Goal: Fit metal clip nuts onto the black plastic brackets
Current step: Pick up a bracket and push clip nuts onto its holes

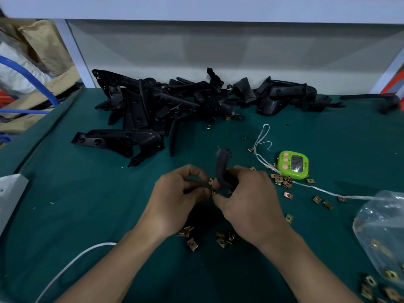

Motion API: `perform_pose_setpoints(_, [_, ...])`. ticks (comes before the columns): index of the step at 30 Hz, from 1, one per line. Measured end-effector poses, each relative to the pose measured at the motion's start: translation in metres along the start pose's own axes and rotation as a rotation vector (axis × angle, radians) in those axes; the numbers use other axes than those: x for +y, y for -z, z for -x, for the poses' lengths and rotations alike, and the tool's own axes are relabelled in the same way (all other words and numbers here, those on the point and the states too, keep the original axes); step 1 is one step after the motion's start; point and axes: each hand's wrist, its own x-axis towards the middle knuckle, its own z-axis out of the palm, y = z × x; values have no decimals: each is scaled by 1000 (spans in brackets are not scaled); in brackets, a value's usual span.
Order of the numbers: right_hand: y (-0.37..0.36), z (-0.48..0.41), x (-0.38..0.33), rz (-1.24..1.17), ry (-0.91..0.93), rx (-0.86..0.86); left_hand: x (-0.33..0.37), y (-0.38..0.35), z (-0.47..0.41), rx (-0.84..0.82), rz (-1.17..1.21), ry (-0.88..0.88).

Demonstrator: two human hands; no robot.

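Left grip (181, 193) pinches a clip nut (210, 182) against the bracket (222, 165) clasped in the right grip (247, 193), above the near bench (87, 204). The far bracket pile (175, 101) and scattered loose nuts (225, 238) suggest much fitting remains.

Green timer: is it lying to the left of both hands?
No, the green timer lies on the table to the right of the right hand, with loose clip nuts beside it.

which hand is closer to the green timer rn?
Right. The right hand, gripping the black bracket, sits just left of the green timer and nearer the person; the left hand, pinching a clip nut, is farther left, beyond the right hand.
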Motion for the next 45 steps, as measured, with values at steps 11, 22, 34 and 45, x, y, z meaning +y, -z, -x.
perform_pose_setpoints(11, [-1, 2, 0, -44, 34, -22, -3, 4, -2, -81, 53, 3])
perform_pose_setpoints(22, [1, 2, -1, 4, 139, 56, 3, -6, 3, 152, 294, 158])
perform_pose_setpoints(34, [16, -7, 22, -165, -10, 2, 1, 8, 12, 75, 42, 17])
perform_pose_setpoints(45, [7, -5, 24, 301, 53, 23, 7, 14, 9, 139, -455, -53])
